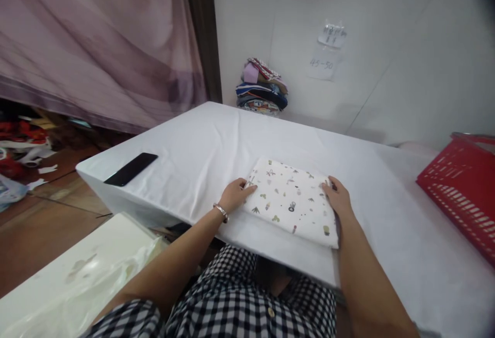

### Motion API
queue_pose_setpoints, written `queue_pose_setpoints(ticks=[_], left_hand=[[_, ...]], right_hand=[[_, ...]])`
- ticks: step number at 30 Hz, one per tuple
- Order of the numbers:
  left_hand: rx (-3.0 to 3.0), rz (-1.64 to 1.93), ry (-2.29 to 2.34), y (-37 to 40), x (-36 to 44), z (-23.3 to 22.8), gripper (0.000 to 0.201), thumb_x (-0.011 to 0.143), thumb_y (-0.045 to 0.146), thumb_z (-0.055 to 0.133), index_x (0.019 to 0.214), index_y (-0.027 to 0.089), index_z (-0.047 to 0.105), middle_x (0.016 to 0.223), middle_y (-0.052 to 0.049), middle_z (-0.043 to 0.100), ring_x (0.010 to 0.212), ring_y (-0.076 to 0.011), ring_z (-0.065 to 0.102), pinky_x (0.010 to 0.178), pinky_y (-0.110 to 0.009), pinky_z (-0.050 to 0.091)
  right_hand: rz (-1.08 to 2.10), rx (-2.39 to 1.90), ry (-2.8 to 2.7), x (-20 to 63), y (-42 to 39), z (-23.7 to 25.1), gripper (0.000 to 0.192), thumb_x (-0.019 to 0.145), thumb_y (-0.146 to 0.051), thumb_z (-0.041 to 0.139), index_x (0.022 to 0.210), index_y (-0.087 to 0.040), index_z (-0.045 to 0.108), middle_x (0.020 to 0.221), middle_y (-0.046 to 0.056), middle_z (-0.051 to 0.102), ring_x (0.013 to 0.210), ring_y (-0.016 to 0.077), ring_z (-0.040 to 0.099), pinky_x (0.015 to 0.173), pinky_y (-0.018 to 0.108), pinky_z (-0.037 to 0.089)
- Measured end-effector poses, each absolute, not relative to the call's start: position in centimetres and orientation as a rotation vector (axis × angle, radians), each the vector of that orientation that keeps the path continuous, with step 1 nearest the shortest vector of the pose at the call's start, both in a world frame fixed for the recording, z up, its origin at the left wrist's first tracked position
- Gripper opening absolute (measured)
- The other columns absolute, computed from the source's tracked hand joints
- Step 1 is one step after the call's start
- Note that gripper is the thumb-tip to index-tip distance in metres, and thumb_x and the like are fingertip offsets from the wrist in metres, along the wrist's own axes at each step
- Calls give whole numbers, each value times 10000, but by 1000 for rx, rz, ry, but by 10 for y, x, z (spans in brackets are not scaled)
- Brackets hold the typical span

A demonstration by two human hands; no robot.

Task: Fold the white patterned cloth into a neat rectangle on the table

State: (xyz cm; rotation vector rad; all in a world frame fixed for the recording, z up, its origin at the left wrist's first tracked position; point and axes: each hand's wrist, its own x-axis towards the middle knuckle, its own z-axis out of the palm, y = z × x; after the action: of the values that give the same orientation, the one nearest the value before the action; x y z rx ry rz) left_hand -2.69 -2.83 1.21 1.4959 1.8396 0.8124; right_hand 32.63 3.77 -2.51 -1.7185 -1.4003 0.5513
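A white-covered counter (201,142) carries a folded printed cloth (292,199) near its front edge. The left hand (232,195) and right hand (338,197) flank it, fingers loosely curled against opposite sides, seemingly squaring it, gripping nothing.

White cloth (292,201) (tiny cactus print), red basket (462,188), blk phone (131,169)

Head camera – forward, down – close over table (201,142).
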Motion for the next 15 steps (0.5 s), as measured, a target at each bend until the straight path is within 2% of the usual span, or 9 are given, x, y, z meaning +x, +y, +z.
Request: queue_pose_setpoints(ticks=[2,6,11,15], left_hand=[[1578,772,1925,-30,-22,14,264,774,476,510,718,222,555,640,18,607,624,-148,576,577,-256,394],[1678,599,1977,-21,-22,20,288,805,440,457,638,217,525,625,-11,610,642,-173,577,576,-271,377],[1729,610,2046,9,-19,30,369,761,547,503,884,209,583,946,-68,659,862,-222,596,686,-293,407],[1752,525,2053,33,-9,30,381,758,535,515,902,187,570,992,-105,645,890,-246,589,714,-317,414]], right_hand=[[553,-1717,-1397,327,38,-26,584,689,-478,584,1194,-184,579,1162,99,603,1013,246,563,916,373,424],[579,-1722,-1400,330,39,-28,583,690,-474,589,1197,-186,580,1179,98,598,1035,254,556,939,386,414],[570,-1710,-1397,332,41,-31,564,687,-479,593,1176,-199,595,1163,88,609,1025,253,564,936,391,418],[570,-1708,-1399,331,41,-31,563,688,-483,590,1173,-196,596,1144,89,618,1013,247,570,925,383,425]])
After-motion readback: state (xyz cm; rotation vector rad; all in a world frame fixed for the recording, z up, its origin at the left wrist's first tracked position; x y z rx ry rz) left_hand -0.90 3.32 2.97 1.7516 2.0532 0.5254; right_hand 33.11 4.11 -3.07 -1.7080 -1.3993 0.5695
